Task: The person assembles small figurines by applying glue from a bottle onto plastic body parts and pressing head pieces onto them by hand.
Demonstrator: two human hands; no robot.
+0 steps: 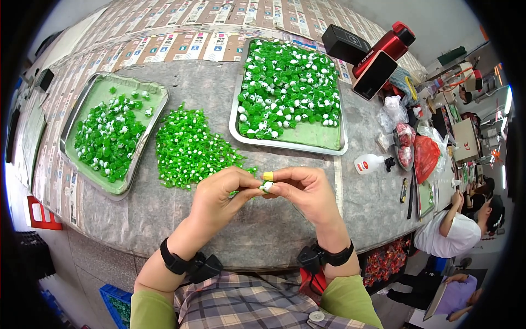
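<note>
Fingertips of both hands meet over the near part of the table. Between them is a small white and green piece with dark spots (267, 187). My left hand (222, 192) pinches it from one side, and a bit of green shows below its fingers. My right hand (307, 189) pinches the other side; yellow tape wraps its index fingertip. Just beyond my left hand lies a loose pile of small bright green pieces with white dots (192, 148). A metal tray (236, 134) farther off holds many green and white pieces. Another tray (123, 193) at the left holds fewer.
At the back right stand a black box (345, 44), a red bottle (392, 41) and a phone (375, 75). A white squeeze bottle (369, 163), plastic bags (426, 158) and a cutter (404, 191) lie to the right. Co-workers (452, 233) sit at the far right. A red stool (43, 214) stands left.
</note>
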